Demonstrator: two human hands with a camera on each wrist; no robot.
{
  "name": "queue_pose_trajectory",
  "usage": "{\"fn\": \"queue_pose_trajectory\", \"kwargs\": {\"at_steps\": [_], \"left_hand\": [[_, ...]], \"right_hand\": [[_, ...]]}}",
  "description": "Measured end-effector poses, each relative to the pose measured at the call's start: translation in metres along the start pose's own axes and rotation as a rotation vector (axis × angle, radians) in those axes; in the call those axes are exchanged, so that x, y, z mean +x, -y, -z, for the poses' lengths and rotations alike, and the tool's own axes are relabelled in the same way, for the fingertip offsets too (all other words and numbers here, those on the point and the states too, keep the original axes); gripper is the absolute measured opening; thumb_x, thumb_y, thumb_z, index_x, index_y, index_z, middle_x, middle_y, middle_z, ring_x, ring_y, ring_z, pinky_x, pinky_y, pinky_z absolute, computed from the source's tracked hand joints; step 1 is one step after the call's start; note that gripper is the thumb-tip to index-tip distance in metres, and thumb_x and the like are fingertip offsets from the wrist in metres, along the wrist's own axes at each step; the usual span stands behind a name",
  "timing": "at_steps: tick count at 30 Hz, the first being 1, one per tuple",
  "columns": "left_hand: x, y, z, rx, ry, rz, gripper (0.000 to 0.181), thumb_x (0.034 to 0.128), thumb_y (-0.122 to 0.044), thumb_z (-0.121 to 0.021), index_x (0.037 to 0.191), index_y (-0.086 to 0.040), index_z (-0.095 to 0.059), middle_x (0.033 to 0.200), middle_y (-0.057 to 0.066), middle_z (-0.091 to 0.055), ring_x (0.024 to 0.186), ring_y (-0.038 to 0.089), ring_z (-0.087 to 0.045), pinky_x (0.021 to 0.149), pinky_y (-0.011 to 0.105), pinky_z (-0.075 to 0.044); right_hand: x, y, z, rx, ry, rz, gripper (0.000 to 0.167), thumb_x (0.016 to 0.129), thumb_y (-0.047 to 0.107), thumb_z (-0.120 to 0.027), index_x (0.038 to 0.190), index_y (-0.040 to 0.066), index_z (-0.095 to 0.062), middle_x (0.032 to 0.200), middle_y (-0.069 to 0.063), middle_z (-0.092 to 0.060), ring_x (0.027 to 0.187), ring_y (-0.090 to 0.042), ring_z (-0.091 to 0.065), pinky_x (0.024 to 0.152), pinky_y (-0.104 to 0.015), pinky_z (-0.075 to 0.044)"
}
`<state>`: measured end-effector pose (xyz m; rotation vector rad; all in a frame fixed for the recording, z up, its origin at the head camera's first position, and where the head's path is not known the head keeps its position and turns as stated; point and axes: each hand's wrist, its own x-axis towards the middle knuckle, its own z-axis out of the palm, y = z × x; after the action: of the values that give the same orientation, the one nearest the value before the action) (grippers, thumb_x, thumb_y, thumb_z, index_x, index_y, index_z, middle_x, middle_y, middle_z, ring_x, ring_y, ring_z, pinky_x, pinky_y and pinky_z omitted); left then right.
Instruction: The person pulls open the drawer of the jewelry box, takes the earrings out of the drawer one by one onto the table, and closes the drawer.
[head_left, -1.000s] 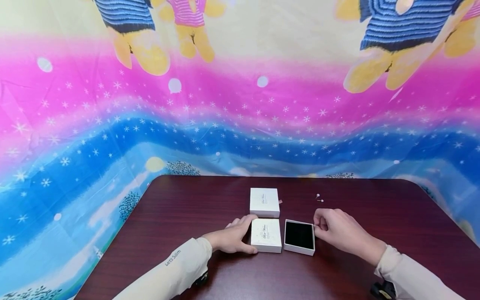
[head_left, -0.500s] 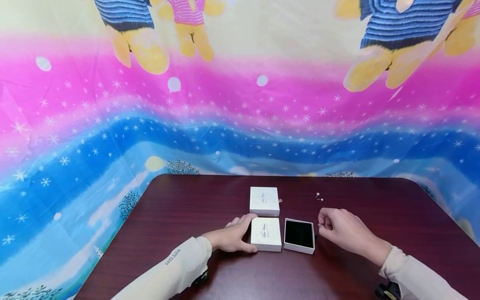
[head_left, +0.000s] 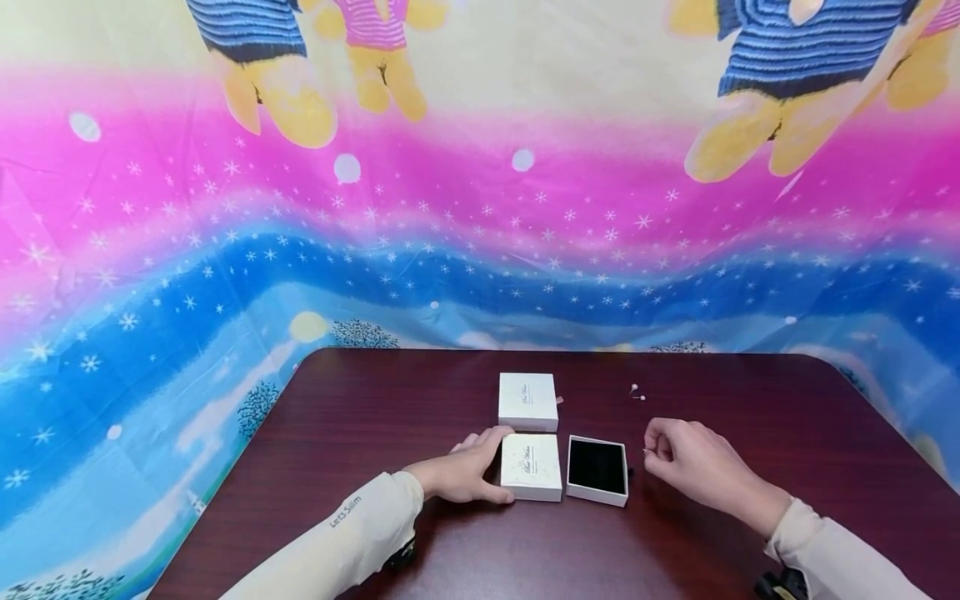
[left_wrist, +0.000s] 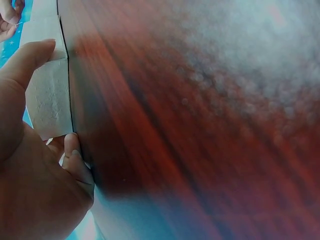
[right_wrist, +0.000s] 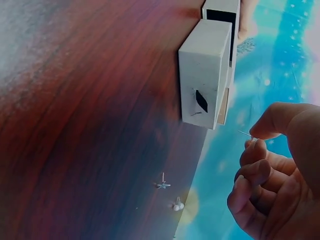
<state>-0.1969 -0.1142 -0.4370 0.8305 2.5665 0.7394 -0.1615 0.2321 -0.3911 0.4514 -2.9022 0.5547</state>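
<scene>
My left hand (head_left: pixel 467 475) holds the left side of a white box sleeve (head_left: pixel 531 479) with printed lettering, its thumb at the near edge and fingers toward the back. Right beside the sleeve lies a white box drawer (head_left: pixel 596 499) with a black lining. A black ribbon tab (right_wrist: pixel 201 101) sticks out of the drawer's end in the right wrist view. My right hand (head_left: pixel 697 458), just right of the drawer, pinches a tiny stud earring (right_wrist: pixel 244 133) between thumb and index finger. Its thin pin points toward the drawer; its head is mostly hidden by the fingertips.
Behind the sleeve stands a second white box (head_left: pixel 528 396) with a small pinkish tab on its right. Farther back to the right lie a star-like stud earring (right_wrist: pixel 162 185) and a pearl stud earring (right_wrist: pixel 178 205). A patterned curtain (head_left: pixel 480 275) hangs behind the dark table (head_left: pixel 360 392).
My right hand has drawn back to the right from the drawer's edge, keeping its pinch on the stud earring. The left hand stays at the sleeve.
</scene>
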Motion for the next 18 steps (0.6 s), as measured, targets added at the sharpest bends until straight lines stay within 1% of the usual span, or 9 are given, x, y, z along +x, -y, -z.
{"fn": "queue_pose_trajectory", "kwargs": {"at_steps": [10,14,18], "left_hand": [[0.0015,-0.0002,0.0004,0.016,-0.001,-0.006,0.09,0.0833,-0.042,-0.08,0.152,-0.017,-0.026,0.143,0.005,-0.047,0.121,0.02,-0.042,0.104,0.039,-0.034],[0.0015,0.0005,0.0,0.014,-0.004,-0.008,0.09,0.0831,-0.042,-0.08,0.151,-0.017,-0.027,0.142,0.004,-0.047,0.12,0.019,-0.042,0.103,0.038,-0.034],[0.0014,0.0011,-0.0001,0.014,-0.007,-0.013,0.09,0.0827,-0.042,-0.08,0.151,-0.017,-0.027,0.142,0.004,-0.047,0.12,0.019,-0.042,0.102,0.038,-0.034]], "right_hand": [[-0.0049,-0.0068,-0.0063,0.017,0.013,-0.029,0.011,0.083,0.014,-0.069,0.082,0.021,-0.061,0.06,0.011,-0.045,0.051,-0.001,-0.037,0.049,-0.023,-0.03],[-0.0066,-0.0086,-0.0084,0.024,-0.003,-0.026,0.01,0.083,0.014,-0.068,0.082,0.021,-0.061,0.06,0.012,-0.045,0.052,0.0,-0.037,0.05,-0.024,-0.03],[-0.0072,-0.0104,-0.0086,0.041,-0.009,-0.045,0.009,0.082,0.013,-0.068,0.082,0.02,-0.062,0.061,0.011,-0.046,0.052,0.0,-0.037,0.05,-0.023,-0.031]]}}
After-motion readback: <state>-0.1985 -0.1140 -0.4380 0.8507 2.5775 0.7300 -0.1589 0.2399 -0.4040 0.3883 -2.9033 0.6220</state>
